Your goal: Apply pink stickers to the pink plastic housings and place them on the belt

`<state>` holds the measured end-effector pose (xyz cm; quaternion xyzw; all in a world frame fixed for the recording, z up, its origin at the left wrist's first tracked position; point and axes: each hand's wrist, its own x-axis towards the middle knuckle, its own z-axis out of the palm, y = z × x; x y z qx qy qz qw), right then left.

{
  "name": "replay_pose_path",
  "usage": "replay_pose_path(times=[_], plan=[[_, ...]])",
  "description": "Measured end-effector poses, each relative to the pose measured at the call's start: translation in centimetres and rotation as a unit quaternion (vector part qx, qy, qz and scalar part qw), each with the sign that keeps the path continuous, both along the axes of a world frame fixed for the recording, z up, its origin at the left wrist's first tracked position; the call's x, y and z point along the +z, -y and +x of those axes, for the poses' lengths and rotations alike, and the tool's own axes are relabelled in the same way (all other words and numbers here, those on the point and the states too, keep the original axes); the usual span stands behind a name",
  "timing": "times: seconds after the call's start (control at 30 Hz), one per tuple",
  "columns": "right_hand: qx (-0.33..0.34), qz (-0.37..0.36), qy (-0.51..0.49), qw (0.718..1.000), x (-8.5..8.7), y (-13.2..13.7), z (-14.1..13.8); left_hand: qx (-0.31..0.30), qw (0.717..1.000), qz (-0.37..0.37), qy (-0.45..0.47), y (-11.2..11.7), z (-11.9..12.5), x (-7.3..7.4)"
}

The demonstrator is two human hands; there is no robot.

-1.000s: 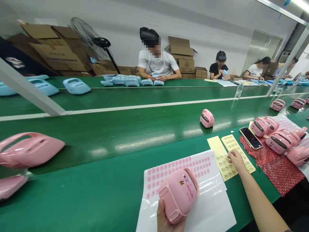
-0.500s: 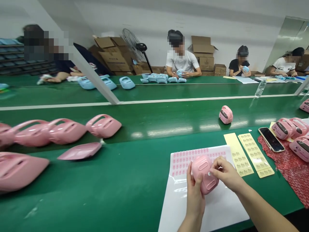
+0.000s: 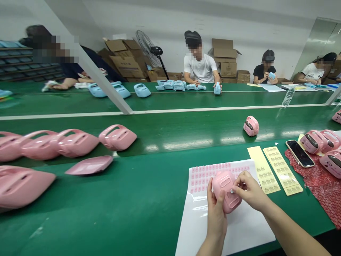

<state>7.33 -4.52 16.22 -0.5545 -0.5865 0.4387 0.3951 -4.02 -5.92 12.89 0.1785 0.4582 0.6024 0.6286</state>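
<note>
My left hand [image 3: 217,211] is closed around the side of a pink rounded plastic case [image 3: 224,179], its underside with two raised oval feet turned up. At the case's right edge, my right hand [image 3: 249,192] pinches a small white piece [image 3: 232,191], perhaps a sticker, against or just over the surface. Below them lies a white sheet [image 3: 198,217] with rows of small pink stickers [image 3: 204,174] along its far end. Two yellowish sticker strips [image 3: 262,170] rest to the right of this sheet.
Pink shell parts [image 3: 76,142] line the left. A finished-looking pink case [image 3: 251,126] stands ahead. At right are a phone [image 3: 299,153], red bubble wrap [image 3: 319,192] and more pink cases [image 3: 313,141]. A bottle [image 3: 288,97] stands farther back. Co-workers sit across the green table.
My hands and the pink case have hardly moved; the right fingers still pinch at the same spot. Across the table, a co-worker has moved a blue case to the right, down to the tabletop.
</note>
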Motion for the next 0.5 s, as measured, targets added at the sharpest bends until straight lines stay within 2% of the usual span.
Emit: replay_pose_path(times=[0.17, 0.23, 0.37, 0.43, 0.5], plan=[[-0.04, 0.138, 0.061, 0.988, -0.9, 1.1, -1.2, -0.013, 1.0, -0.005, -0.006, 0.2, -0.2, 0.3], [-0.046, 0.169, 0.071, 0.982, -1.1, 1.4, -1.4, -0.015, 1.0, -0.008, -0.008, 0.2, -0.3, 0.3], [-0.056, 0.135, -0.013, 0.989, -0.6, 1.0, -0.5, 0.01, 1.0, -0.018, -0.005, 0.1, -0.4, 0.2], [-0.103, 0.129, -0.046, 0.985, -0.7, 0.0, 0.4, 0.02, 0.999, -0.027, 0.006, -0.1, -0.5, 0.1], [-0.141, 0.151, -0.018, 0.978, -1.4, -1.5, 1.2, 0.024, 0.998, -0.031, 0.039, -0.3, -0.8, 0.1]])
